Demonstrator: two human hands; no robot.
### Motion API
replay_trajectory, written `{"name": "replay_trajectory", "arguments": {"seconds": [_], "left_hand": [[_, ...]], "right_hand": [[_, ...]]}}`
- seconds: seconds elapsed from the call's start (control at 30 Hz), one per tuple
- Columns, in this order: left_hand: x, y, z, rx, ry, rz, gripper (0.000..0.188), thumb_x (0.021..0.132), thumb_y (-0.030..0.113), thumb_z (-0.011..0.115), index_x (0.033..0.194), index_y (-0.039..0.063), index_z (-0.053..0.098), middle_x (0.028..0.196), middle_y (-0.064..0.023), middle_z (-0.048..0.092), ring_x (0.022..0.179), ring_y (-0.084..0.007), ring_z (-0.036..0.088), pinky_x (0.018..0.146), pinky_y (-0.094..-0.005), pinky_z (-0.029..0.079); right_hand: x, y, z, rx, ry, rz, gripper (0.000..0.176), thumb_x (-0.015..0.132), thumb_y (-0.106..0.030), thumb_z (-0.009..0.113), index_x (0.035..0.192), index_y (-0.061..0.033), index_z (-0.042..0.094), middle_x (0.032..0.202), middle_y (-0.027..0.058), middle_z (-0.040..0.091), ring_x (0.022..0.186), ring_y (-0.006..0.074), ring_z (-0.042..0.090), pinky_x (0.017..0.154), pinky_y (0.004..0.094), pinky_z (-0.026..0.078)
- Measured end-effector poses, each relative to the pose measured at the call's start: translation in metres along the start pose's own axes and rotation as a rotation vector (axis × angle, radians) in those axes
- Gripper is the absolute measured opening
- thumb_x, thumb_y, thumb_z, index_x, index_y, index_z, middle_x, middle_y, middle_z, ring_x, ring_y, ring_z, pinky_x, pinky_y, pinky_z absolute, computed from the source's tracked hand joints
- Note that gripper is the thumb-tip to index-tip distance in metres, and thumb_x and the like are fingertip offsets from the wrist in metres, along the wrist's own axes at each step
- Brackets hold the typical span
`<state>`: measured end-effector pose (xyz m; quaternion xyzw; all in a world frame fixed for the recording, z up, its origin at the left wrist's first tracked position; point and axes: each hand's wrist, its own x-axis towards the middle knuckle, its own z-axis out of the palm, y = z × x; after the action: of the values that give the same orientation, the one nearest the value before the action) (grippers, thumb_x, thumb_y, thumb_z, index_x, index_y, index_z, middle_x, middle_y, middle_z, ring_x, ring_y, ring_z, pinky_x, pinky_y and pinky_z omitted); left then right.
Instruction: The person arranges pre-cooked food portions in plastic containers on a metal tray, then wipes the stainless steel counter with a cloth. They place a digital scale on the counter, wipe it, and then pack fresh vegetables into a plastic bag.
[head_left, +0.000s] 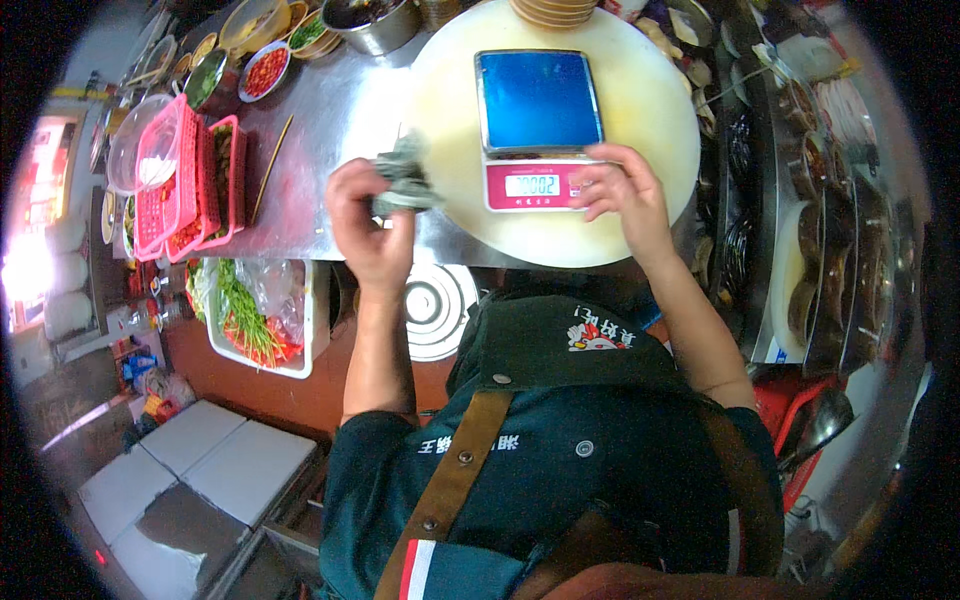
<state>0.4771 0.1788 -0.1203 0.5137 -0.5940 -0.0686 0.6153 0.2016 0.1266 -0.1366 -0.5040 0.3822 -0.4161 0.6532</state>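
A greyish-green cloth (405, 180) is gripped between the thumb and fingers of my left hand (367, 225), held at the left edge of a round white cutting board (450, 97). On the board stands a digital kitchen scale (523, 184) with a pink front and a lit display. Its square platform (538, 97) has a blue surface and bears nothing. My right hand (619, 187) is over the scale's front right corner, fingers apart and slightly bent, holding nothing. Whether its fingertips touch the scale I cannot tell.
Pink plastic baskets (169, 180) and a thin stick (272, 169) lie on the steel counter (315, 135) at left. Behind them stand a bowl of chopped red chillies (265, 71) and a metal pot (373, 26). Stacked bowls (555, 11) rest at the board's far edge. Food trays (739, 195) line the right.
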Motion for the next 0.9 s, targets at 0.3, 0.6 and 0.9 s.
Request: {"name": "replay_trajectory", "arguments": {"seconds": [0.3, 0.6, 0.9], "left_hand": [[-0.01, 0.026, -0.016, -0.425, -0.057, -0.161, 0.051, 0.07, 0.0, 0.062, 0.118, -0.004, 0.045, 0.12, -0.0187, 0.051, 0.106, -0.0277, 0.053, 0.085, -0.0366, 0.046], [-0.037, -0.127, -0.023, 0.853, -0.382, -0.34, 0.015, 0.073, 0.016, 0.063, 0.08, 0.004, 0.057, 0.083, -0.0145, 0.058, 0.077, -0.033, 0.056, 0.067, -0.043, 0.047], [0.023, -0.214, -0.115, 1.357, -0.295, -0.166, 0.014, 0.073, 0.017, 0.059, 0.08, 0.006, 0.055, 0.085, -0.0129, 0.057, 0.08, -0.0302, 0.058, 0.064, -0.0413, 0.05]], "right_hand": [[0.02, -0.03, 0.072, 0.52, -0.413, 0.267, 0.022, 0.084, -0.011, 0.06, 0.103, -0.0047, 0.051, 0.094, 0.0119, 0.059, 0.072, 0.0165, 0.062, 0.057, 0.0275, 0.052], [0.009, -0.033, 0.065, 0.577, -0.477, 0.387, 0.019, 0.078, -0.012, 0.064, 0.091, -0.0043, 0.052, 0.098, 0.0162, 0.06, 0.064, 0.0161, 0.061, 0.053, 0.025, 0.051], [0.015, -0.033, 0.066, 0.523, -0.527, 0.471, 0.021, 0.077, -0.015, 0.065, 0.089, -0.0051, 0.051, 0.096, 0.0157, 0.059, 0.064, 0.0156, 0.06, 0.054, 0.0248, 0.051]]}}
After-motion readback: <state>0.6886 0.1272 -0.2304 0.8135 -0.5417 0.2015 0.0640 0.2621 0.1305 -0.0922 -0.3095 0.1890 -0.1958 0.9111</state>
